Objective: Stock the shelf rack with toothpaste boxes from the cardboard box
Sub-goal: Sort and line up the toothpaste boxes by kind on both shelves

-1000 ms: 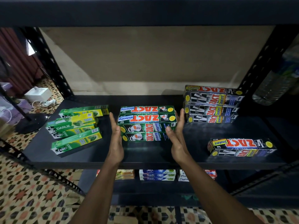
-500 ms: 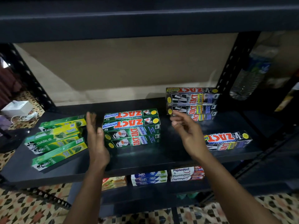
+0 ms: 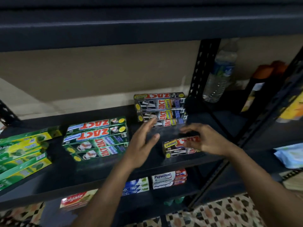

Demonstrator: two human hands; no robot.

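Currently: the small stack of black-and-red ZACT Smokers toothpaste boxes [image 3: 178,147] lies near the front edge of the black metal shelf [image 3: 106,171], right of centre. My view of it is blurred.

Right hand [image 3: 209,142] arches over the right end of that stack, its fingers [image 3: 188,129] bent and held above the top box and the thumb lower down in front. I cannot tell whether it touches or grips.

Left hand [image 3: 141,145] hangs just left of the stack, palm turned toward it. Its fingers are straight, close together and hold nothing.

Behind both hands, a taller stack of the same black ZACT boxes [image 3: 161,108] stands against the back of the shelf, beside the perforated upright.

Left of the left hand are the green ZACT whitening boxes [image 3: 96,138], stacked in two rows. Further left are the green-and-yellow cartons [image 3: 24,154], lying at a slant.

On the shelf below are white-and-red Pepsodent boxes [image 3: 168,179], blue-and-white boxes [image 3: 136,185] and a red Colgate box [image 3: 73,199].

A clear plastic water bottle [image 3: 219,71] stands on the neighbouring rack to the right.
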